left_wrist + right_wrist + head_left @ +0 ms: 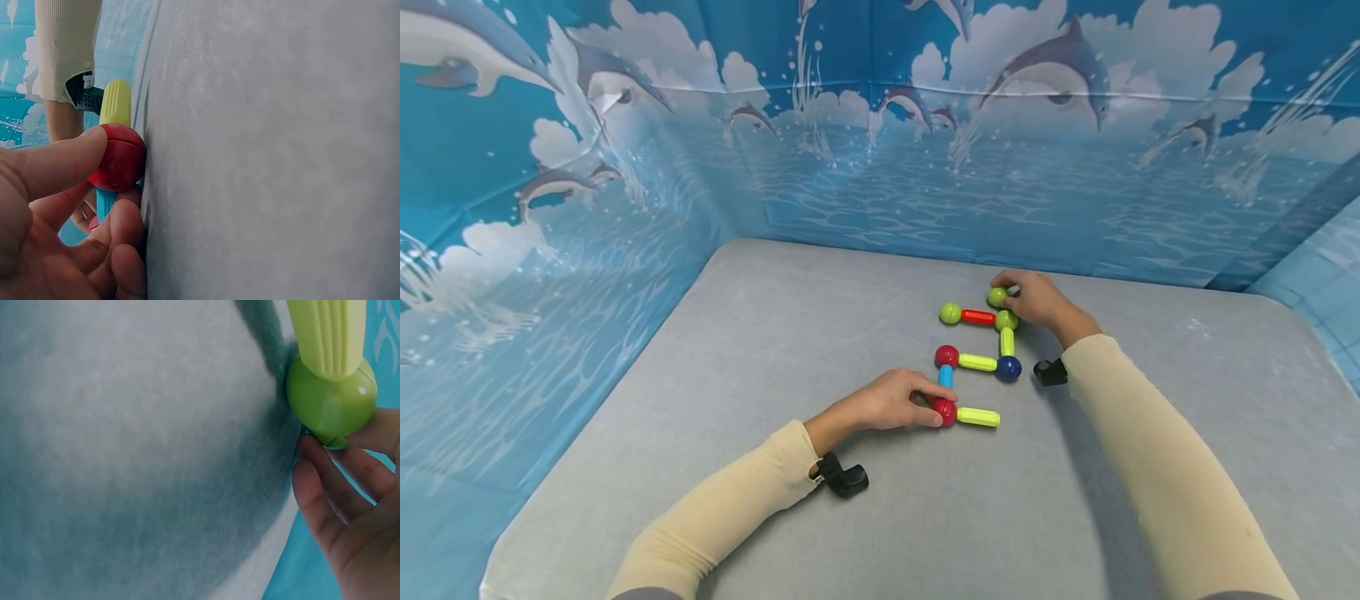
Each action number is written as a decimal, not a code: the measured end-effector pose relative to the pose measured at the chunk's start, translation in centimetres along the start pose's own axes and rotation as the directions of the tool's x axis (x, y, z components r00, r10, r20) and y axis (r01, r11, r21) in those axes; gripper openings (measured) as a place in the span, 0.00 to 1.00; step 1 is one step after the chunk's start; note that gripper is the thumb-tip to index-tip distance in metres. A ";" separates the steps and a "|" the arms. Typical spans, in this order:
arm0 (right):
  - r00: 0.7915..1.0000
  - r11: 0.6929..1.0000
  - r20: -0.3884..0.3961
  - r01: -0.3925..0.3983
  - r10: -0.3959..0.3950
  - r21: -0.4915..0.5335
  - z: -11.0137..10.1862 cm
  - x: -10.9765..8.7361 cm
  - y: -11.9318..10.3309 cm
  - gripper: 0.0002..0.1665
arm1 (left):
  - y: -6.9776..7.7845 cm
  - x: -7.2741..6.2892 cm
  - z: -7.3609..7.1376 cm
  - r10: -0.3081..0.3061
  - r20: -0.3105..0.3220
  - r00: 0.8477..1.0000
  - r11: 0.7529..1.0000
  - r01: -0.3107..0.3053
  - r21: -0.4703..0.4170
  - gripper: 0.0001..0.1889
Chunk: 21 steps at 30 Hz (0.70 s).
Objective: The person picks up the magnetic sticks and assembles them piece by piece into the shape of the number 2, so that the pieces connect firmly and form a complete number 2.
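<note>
My left hand pinches the lower red ball of a ball-and-rod magnetic toy chain lying flat; the left wrist view shows thumb and fingers around that red ball. A yellow rod juts right from it, and a light-blue rod leads up to another red ball. At the chain's far end my right hand pinches a green ball. Just below is another green ball, joined to a red rod. Fingers partly hide the held ball in the right wrist view.
Another yellow rod links to a dark-blue ball, with a further yellow rod above it. A green ball ends the red rod. Dolphin-print curtains border the grey tabletop.
</note>
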State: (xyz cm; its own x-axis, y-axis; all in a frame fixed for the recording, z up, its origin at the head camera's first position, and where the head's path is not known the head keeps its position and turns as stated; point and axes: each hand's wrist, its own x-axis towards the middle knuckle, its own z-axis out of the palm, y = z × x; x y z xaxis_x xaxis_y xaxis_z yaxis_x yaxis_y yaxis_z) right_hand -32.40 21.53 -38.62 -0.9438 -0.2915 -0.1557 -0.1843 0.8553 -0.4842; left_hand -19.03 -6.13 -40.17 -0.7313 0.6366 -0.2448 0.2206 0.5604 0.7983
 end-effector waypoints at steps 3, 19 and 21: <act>1.000 1.000 -0.008 -0.007 0.007 0.001 0.0 0.0 -0.1 0.22 | 0.1 0.0 0.0 -0.001 0.000 1.000 1.000 0.001 0.000 0.19; 0.997 0.998 -0.044 0.069 -0.070 -0.013 -1.9 -3.1 1.4 0.25 | 0.4 0.0 0.3 0.017 -0.025 1.000 1.000 -0.017 0.004 0.19; 0.992 0.992 -0.040 0.121 -0.122 -0.031 -2.3 -4.5 1.4 0.27 | 0.5 0.1 0.5 0.021 -0.026 0.999 1.000 -0.021 0.008 0.19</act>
State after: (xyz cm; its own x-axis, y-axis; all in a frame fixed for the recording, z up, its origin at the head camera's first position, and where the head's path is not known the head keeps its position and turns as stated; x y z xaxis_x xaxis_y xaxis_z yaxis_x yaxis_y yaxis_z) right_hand -29.05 24.99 -36.59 -0.9245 -0.3762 -0.0610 -0.3052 0.8268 -0.4726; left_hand -18.68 -5.58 -40.08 -0.7429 0.6344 -0.2136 0.2407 0.5509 0.7991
